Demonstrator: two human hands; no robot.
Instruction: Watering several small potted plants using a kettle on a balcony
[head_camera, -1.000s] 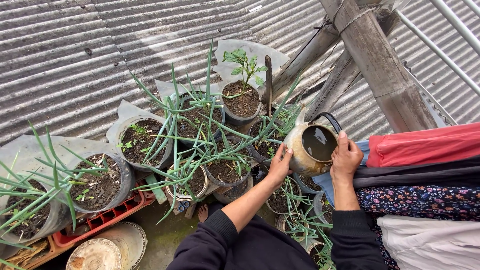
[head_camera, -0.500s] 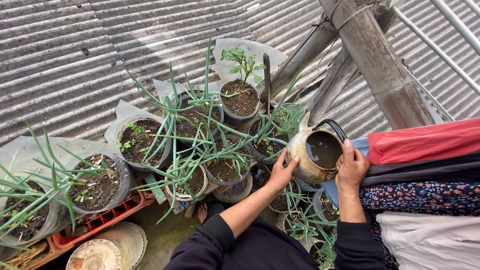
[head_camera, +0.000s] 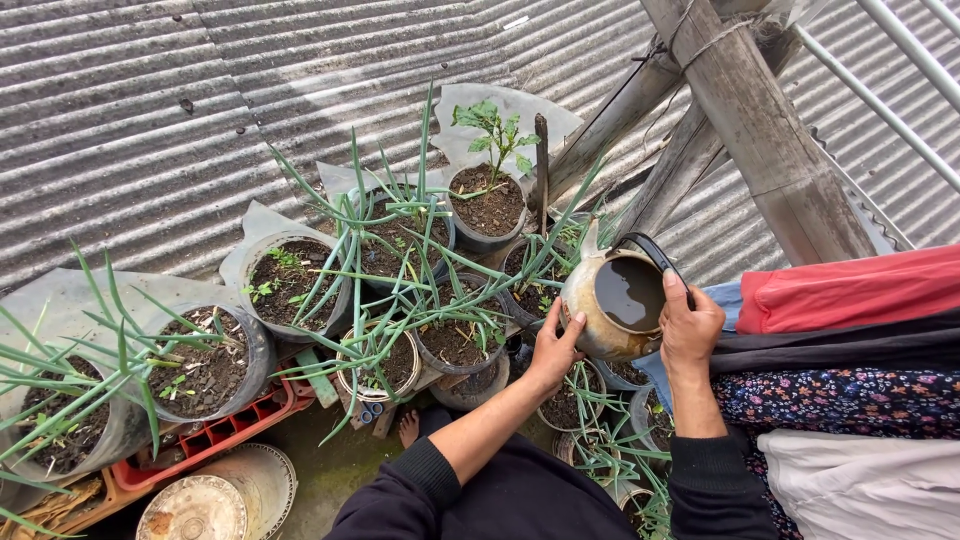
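Both hands hold a worn metal kettle (head_camera: 615, 300) full of dark water above a cluster of potted plants. The left hand (head_camera: 556, 350) presses its spread palm and fingers against the kettle's lower side, cupping the belly from below, while the right hand (head_camera: 690, 325) is curled around the black handle (head_camera: 660, 262) at the kettle's far edge. Compared with a second ago, the kettle has shifted slightly lower and toward the person, and it now tips a little with its spout (head_camera: 590, 240) pointing toward the green-onion pots (head_camera: 455, 335); half a second ago it sat in much the same spot, so the move has nearly settled. The kettle hangs just beside a dark pot (head_camera: 488, 205) with a small leafy seedling (head_camera: 492, 125) and in front of a slanting wooden post (head_camera: 760, 130). A red crate (head_camera: 215, 435) lies under the left-hand pots, and folded red cloth (head_camera: 850, 290) hangs at right.
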